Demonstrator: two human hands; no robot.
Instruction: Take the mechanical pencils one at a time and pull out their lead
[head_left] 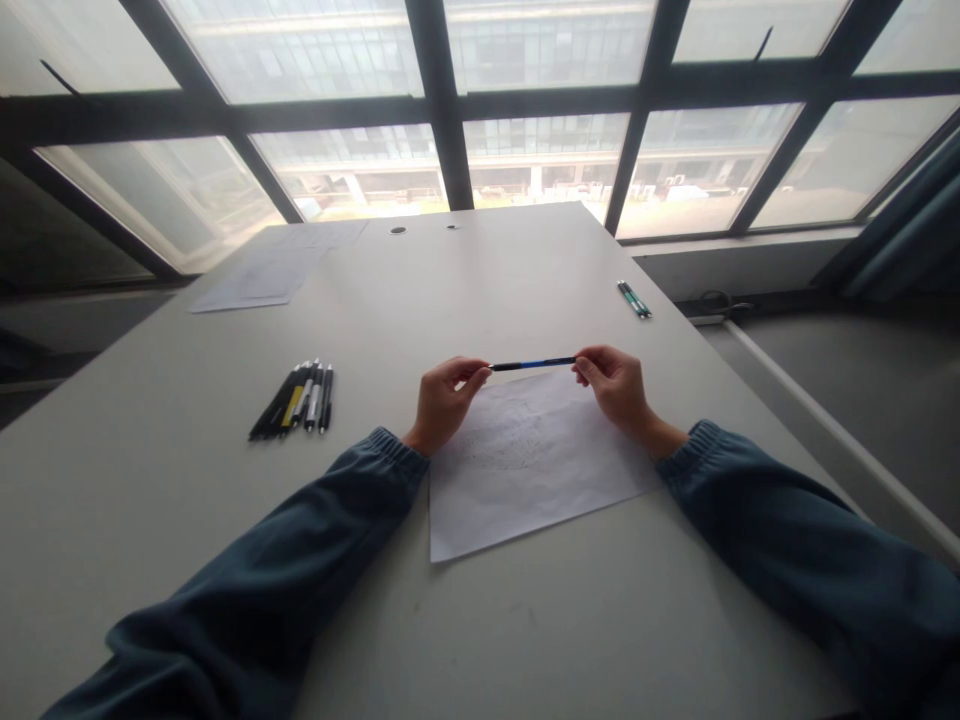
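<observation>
A pen (534, 364) with a blue and black barrel is stretched level between my two hands. My left hand (448, 398) pinches its left end between thumb and fingers. At the other end, my right hand (616, 388) grips it the same way. Below the pen lies a white sheet of paper (517, 500) with faint dark marks on it, partly covered by my hands. Left of my left hand, several pens (296, 400) lie side by side, mostly black, with yellow and white among them.
Two green pens (634, 299) lie near the right edge of the white table (360, 600). Further sheets of paper (259, 272) rest at the far left. A round dark disc (398, 231) is set near the far edge. Windows with dark frames (442, 110) rise behind.
</observation>
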